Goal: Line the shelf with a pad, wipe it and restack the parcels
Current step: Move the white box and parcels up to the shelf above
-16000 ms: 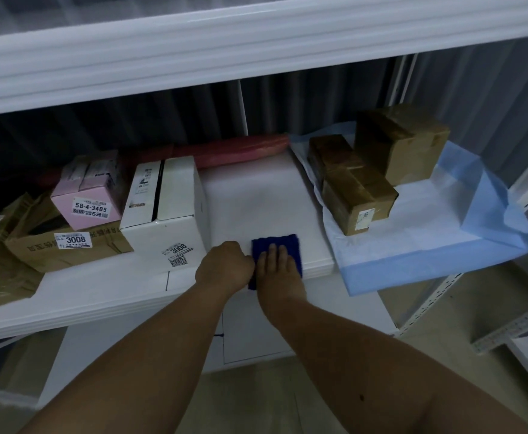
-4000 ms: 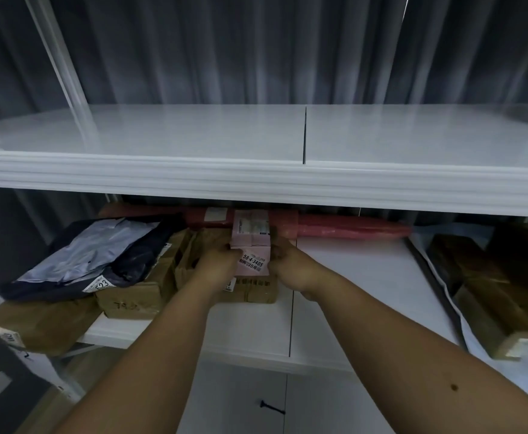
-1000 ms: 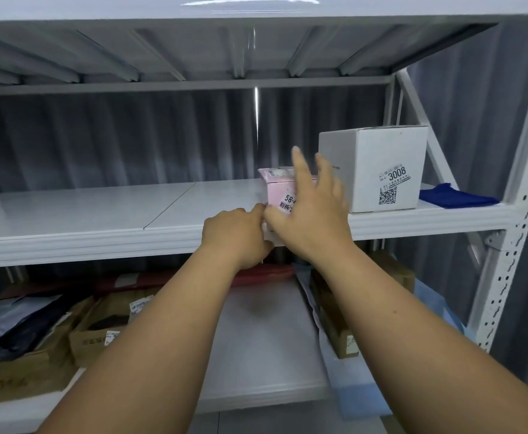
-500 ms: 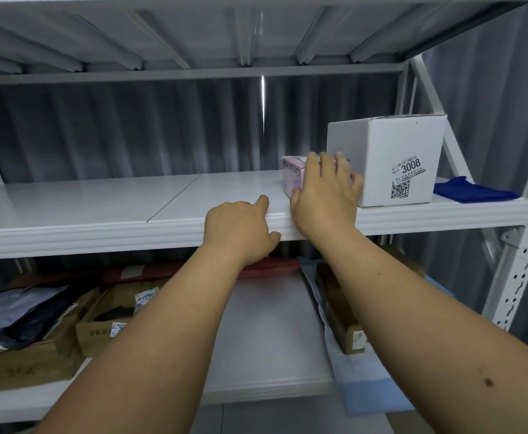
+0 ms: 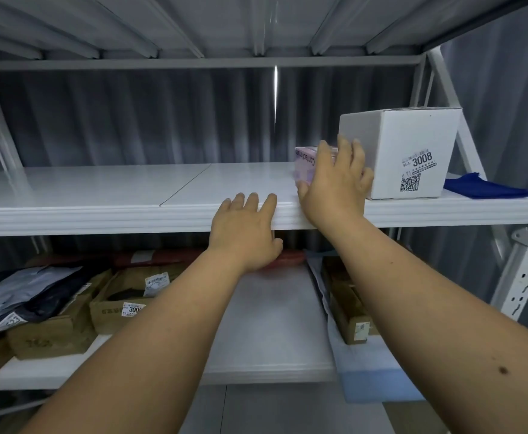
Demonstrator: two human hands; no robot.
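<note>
Up on the upper shelf sit two parcels: one pink box under the flat-fingered right hand, one white carton, beside one blue cloth; the left hand rests spread on the edge.

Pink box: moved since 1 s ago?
Yes. The pink box went further back on the upper shelf, now beside the white box.

A parcel storeroom or pickup depot: white metal racking with punched uprights stands against corrugated grey walls, and its shelves hold a white box labelled 3008 with a QR code, labelled brown cartons and grey mailer bags.
</note>
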